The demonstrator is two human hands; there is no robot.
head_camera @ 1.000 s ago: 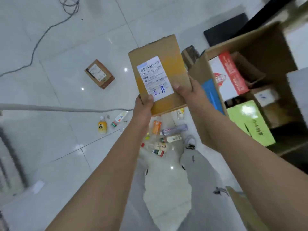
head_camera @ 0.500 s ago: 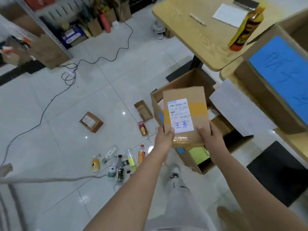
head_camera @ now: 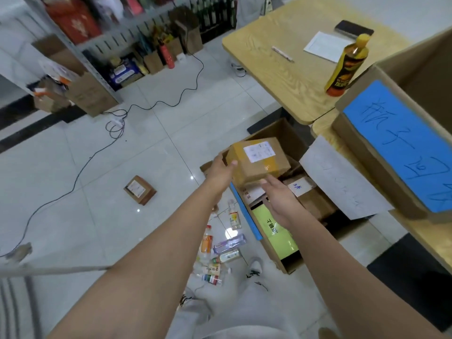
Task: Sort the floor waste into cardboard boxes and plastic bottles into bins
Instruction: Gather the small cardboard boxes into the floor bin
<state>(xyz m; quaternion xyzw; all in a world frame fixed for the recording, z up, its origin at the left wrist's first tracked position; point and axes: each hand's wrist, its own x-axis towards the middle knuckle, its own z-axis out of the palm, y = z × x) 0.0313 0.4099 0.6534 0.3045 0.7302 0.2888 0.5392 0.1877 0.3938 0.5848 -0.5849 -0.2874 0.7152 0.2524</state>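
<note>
A brown cardboard box (head_camera: 259,162) with a white shipping label hangs tilted over the large open cardboard bin (head_camera: 245,217) on the floor. My left hand (head_camera: 220,171) grips its left edge, thumb on top. My right hand (head_camera: 281,201) is below its near edge, fingers spread, only the fingertips touching it. The bin holds several boxes, one lime green. Another small cardboard box (head_camera: 139,189) lies on the tiles to the left. Several plastic bottles (head_camera: 220,250) lie scattered by my feet.
A second large box with a blue label (head_camera: 401,148) stands on the wooden table (head_camera: 281,69) at right, next to a yellow bottle (head_camera: 342,67). A black cable (head_camera: 97,155) runs across the floor. Shelving with boxes lines the back; a black mat (head_camera: 415,277) lies at right.
The box has gone from upright in front of me, held in both hands, down and forward over the bin and tipped flat. My right hand has loosened off it.
</note>
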